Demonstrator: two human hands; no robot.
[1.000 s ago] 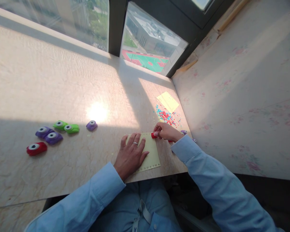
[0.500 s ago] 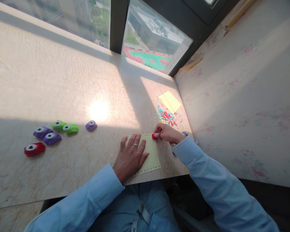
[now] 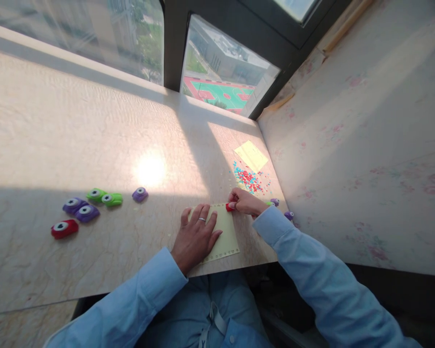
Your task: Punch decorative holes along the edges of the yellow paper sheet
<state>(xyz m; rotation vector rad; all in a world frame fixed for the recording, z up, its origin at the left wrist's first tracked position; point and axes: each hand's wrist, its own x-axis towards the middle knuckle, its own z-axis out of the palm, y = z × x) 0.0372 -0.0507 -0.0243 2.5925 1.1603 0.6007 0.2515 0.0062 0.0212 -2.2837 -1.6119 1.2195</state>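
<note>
A pale yellow sheet of paper (image 3: 226,237) lies near the front edge of the table, with small punched shapes along its near and far edges. My left hand (image 3: 197,234) rests flat on it, fingers spread, a ring on one finger. At the sheet's far right corner, my right hand (image 3: 244,202) is closed around a small red craft punch (image 3: 229,207). Most of the punch is hidden by the fingers; its visible end meets the paper's edge.
Left on the table are a red punch (image 3: 64,228), purple punches (image 3: 87,212), green punches (image 3: 111,199) and a lone purple punch (image 3: 140,194). Red and blue confetti (image 3: 249,180) lies beyond my right hand, near a yellow paper piece (image 3: 252,155). More punches (image 3: 289,215) sit beside the wall (image 3: 333,193).
The camera view has shifted slightly, so the table things appear a little displaced. Both hands keep their places on the paper and the red punch.
</note>
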